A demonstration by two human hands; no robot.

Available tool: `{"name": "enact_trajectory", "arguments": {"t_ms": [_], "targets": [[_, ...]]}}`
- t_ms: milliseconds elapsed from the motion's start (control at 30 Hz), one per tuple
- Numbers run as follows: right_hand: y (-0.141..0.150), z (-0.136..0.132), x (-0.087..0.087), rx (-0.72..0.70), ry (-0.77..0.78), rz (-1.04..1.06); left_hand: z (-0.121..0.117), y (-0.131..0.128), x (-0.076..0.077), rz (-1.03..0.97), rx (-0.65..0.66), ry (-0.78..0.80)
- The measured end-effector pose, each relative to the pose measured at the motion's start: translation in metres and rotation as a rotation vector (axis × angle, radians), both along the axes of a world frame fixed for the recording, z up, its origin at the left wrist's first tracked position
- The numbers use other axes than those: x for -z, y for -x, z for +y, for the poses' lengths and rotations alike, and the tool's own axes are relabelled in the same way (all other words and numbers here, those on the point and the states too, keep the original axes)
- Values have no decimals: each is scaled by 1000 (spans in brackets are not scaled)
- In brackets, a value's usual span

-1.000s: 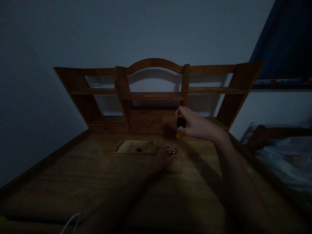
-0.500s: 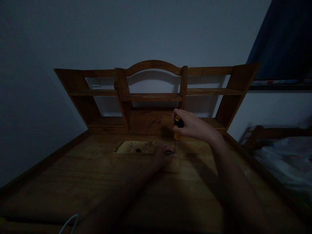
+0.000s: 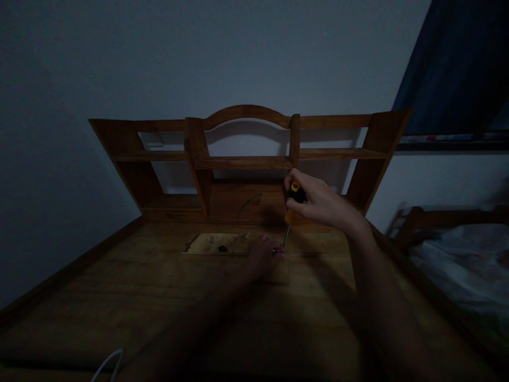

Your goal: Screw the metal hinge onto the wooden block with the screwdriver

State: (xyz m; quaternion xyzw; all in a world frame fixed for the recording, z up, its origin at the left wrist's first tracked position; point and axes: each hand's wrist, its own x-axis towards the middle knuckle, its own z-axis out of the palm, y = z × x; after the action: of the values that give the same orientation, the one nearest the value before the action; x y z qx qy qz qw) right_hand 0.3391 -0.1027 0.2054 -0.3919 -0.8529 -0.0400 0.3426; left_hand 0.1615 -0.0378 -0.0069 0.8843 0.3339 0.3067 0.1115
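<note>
My right hand is closed around the yellow and black handle of a screwdriver. Its thin shaft slants down, with the tip at the fingertips of my left hand. Those left fingers are closed on a small metal piece, dark with a shiny spot, whose exact kind I cannot make out. Beneath them, partly covered by the hand, lies a small flat piece of wood on the wooden desk. Dim light and my fingers hide where the screwdriver tip meets the piece.
A wooden shelf unit stands along the desk's back, against the wall. Left of my hands is a pale, rough-edged patch with a dark spot. A white cable curls at the front left. Whitish plastic lies beyond the right edge.
The view has shifted slightly. My right hand has tilted the screwdriver a little more, its handle leaning further right. Both hands keep their grip in the same place.
</note>
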Motion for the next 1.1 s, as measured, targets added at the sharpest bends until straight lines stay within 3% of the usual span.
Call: {"name": "enact_trajectory", "arguments": {"t_ms": [333, 567, 867, 1100], "targets": [[-27, -26, -20, 190, -145, 112, -14, -3, -3, 357, -16, -379], [-31, -35, -24, 258, -144, 152, -9, -3, -5, 429, 101, -501], [-32, -36, -23, 242, -158, 164, 8, -9, -10, 227, 99, -320], [-36, -36, -25, 231, -160, 181, 1, 4, -27, 282, 139, -328]]}}
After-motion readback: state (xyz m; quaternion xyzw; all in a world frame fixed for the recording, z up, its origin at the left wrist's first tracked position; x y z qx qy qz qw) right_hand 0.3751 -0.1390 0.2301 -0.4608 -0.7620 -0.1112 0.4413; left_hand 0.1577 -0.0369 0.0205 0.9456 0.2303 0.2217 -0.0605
